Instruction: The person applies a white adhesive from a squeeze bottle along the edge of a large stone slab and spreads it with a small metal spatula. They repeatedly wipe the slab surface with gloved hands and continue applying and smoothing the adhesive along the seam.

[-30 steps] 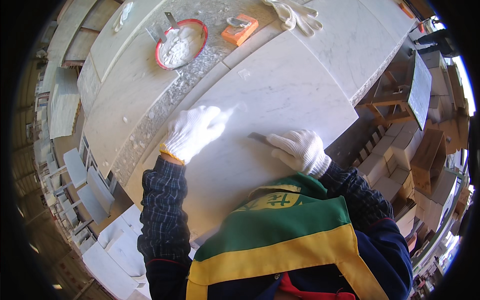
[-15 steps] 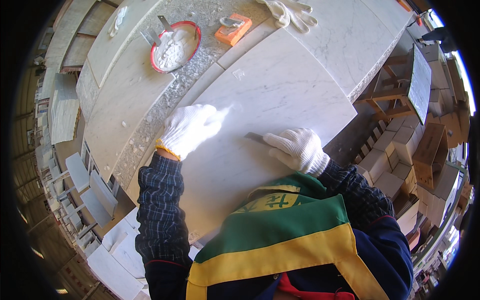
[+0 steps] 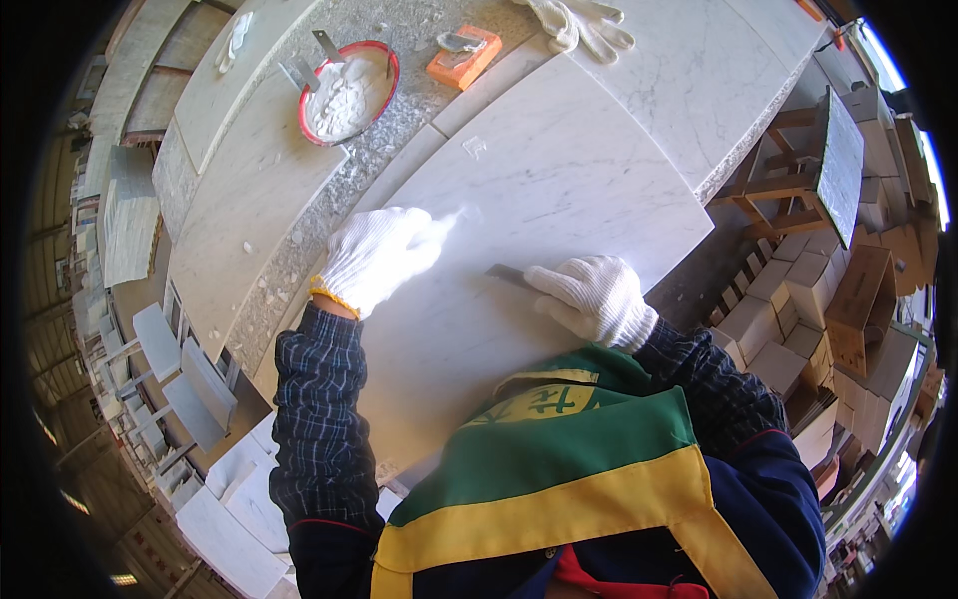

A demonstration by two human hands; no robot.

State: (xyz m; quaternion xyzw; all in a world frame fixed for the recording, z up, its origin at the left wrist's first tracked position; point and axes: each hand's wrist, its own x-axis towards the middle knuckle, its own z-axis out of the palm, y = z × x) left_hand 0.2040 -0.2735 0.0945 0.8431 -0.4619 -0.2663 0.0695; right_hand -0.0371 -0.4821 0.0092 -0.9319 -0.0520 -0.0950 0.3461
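My right hand (image 3: pixel 597 301), in a white knitted glove, grips a flat metal scraper (image 3: pixel 511 275) whose grey blade points left, low over the slab. On the left, my left hand (image 3: pixel 382 255), also gloved, is at the surface of the pale, grey-veined marble slab (image 3: pixel 559 170). Its fingers look drawn together, but glare washes out the tips and hides whatever they may hold. Beyond the hands stands a red-rimmed bowl (image 3: pixel 391 75) of white paste, with metal blades sticking up from it. An orange block (image 3: pixel 465 62) with a smeared scraper on top lies beside the bowl.
A loose pair of white gloves (image 3: pixel 581 24) lies at the far edge, and another glove (image 3: pixel 234 42) at far left. Other marble slabs (image 3: pixel 738 90) adjoin mine. To the right are a wooden trestle (image 3: pixel 788 180) and stacked cartons (image 3: pixel 763 319). Thin panels (image 3: pixel 185 374) stand at left.
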